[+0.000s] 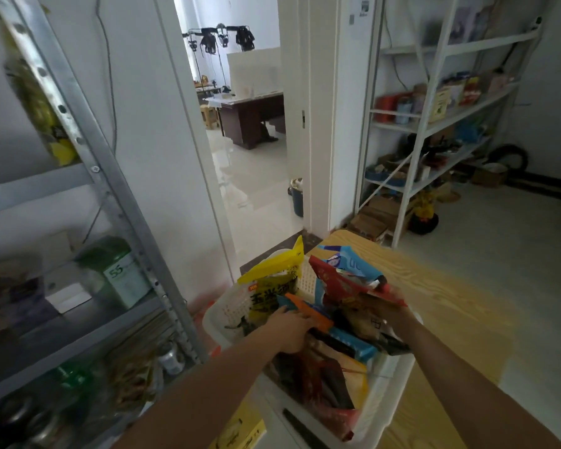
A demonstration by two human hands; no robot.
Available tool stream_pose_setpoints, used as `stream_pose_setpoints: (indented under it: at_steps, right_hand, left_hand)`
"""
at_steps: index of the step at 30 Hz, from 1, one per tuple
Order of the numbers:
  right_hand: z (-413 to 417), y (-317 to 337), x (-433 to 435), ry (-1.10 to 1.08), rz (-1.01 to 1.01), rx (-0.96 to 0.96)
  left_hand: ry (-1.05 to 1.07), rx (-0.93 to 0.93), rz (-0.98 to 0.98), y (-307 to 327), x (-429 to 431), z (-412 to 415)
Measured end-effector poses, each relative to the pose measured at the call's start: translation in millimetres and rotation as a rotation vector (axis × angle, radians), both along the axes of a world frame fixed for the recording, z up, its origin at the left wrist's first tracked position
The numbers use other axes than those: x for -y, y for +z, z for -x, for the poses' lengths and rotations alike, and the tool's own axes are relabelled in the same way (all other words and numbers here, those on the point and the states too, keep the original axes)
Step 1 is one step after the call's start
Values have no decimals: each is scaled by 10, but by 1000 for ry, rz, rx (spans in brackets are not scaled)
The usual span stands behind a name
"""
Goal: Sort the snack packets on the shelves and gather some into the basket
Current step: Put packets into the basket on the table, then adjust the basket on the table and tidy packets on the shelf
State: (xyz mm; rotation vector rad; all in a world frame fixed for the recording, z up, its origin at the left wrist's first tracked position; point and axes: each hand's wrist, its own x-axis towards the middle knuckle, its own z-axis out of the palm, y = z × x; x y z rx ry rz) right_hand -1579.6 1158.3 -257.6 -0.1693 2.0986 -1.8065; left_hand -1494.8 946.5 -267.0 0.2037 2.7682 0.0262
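Both your forearms reach forward and down into the white perforated plastic basket [230, 314], which sits on the pale wooden table [450, 303] beside the grey metal shelf rack [110, 176]. Your left hand [289, 330] lies palm-down, fingers bent over a flat orange packet [308, 311]; grip unclear. Your right hand [400, 320], mostly hidden, holds a red foil packet [344, 280] raised above the heap.

Head view, single wide-angle lens: worn at head height, pitched forward and down. Close below: basket [382, 400] at wooden table's [441, 306] near-left corner. Farther off: doorway [250, 163] ahead, left shelving [88, 140] near, right shelving [434, 128] distant.
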Motion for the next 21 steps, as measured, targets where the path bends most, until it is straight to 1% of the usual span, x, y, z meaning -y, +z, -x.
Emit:
stream_pose_setpoints:
  at_steps: [1,3,5,7,10,12,14,17,19,21]
  right_hand:
    - [5,120,-22,33,-27,3]
    - [108,351,-97,131,-92,-70]
    - [264,637,-42,193,-80,-116]
    - [399,972,168,211,-115,-219]
    - [399,1453,828,309,-143,-395]
    - [270,1712,1412,411,-178,-525]
    - [16,1945,2013,518,-202,-656]
    - [-509,2232,2841,614,-142,-818]
    - [-840,2380,3300,683,-101,-881]
    - [-1090,2492,3679,740,-84,-937]
  left_hand:
    - [26,12,-10,50,84,-7]
    - [66,0,-43,190,315,-40]
    - [101,-104,4,398,661,-149]
    - [212,-227,72,643,1051,-299]
    - [380,-460,216,1081,1613,-586]
    - [488,-587,260,1375,1943,-820]
    - [577,-704,278,1630,2232,-1126]
    - [676,-884,373,1875,2665,-1624]
    - [771,-963,444,1983,2907,-1955]
    - [851,-911,479,2064,3123,-2241]
